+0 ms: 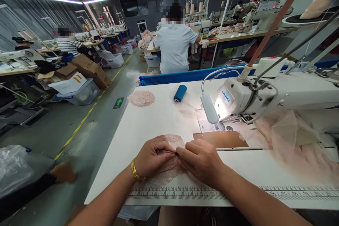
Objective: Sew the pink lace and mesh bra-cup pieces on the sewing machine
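Note:
A piece of pale pink lace [169, 171] is on the white sewing table in front of me, under and between my hands. My left hand [155, 155], with a gold bracelet at its wrist, is closed, thumb and fingers pinching the lace. A thin dark line shows along its thumb; I cannot make out what it is. Fingertips of my right hand [200, 159] meet those of the left and pinch the same lace at its middle. The sewing machine [230, 95] stands to the right, its lamp [209, 107] shining on the needle area.
Another lace piece [141, 98] lies at the table's far left, near a blue thread spool [180, 93]. Sheer pink fabric [296, 134] is heaped at the right. A ruler strip [185, 193] runs along the front edge. A person [174, 46] sits ahead; a foot shows at lower left.

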Demonstrator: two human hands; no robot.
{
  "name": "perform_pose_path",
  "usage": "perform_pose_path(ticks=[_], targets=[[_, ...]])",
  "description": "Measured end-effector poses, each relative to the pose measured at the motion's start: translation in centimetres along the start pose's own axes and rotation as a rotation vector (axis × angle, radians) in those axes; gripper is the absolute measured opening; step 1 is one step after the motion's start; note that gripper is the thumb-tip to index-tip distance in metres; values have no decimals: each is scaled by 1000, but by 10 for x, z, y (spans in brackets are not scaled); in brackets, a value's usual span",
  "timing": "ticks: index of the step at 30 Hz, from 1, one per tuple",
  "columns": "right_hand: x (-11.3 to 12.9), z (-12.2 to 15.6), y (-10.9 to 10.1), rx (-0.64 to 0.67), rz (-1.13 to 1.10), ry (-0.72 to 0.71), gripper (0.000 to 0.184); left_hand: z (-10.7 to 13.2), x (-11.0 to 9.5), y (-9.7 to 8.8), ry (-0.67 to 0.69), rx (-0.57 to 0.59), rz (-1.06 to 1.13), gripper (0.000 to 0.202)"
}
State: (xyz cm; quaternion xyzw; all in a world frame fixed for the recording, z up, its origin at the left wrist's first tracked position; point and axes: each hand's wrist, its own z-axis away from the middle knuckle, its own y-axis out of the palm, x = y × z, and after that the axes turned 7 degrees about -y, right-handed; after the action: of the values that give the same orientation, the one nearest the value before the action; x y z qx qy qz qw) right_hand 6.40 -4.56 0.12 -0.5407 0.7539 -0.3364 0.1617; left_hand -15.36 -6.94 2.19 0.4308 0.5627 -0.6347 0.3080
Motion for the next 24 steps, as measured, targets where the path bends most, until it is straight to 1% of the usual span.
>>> perform_pose_path(ticks=[4,8,11,14,16,17,19,21,22,23,24], targets=[[2,3,-1,38,-30,-7,27,-1,0,0,-31,39,15,7],[2,5,-2,93,-67,28,33,-1,-1,-2,-51,66,14,11],[1,5,-1,117,-75,47,33,-1,-1,-2,-62,76,-1,16],[1,6,-1,143,-70,26,31,-2,-1,0,-55,88,-9,20],[0,6,-3,172,-118,34,32,-3,-3,-1,-44,96,-7,22],[-1,5,-5,189,-168,59,32,-3,-5,-3,-39,104,-5,22],[-5,4,-10,200,-286,162,28,0,-10,-13,-29,116,8,23],[-10,3,-15,181,-374,312,15,7,-15,-28,-29,120,35,23],[-13,3,-16,170,-395,377,12,11,-16,-38,-43,122,54,22],[-15,4,-17,174,-403,418,18,16,-17,-48,-62,124,79,23],[-16,4,-16,194,-402,427,24,21,-17,-58,-80,127,104,25]])
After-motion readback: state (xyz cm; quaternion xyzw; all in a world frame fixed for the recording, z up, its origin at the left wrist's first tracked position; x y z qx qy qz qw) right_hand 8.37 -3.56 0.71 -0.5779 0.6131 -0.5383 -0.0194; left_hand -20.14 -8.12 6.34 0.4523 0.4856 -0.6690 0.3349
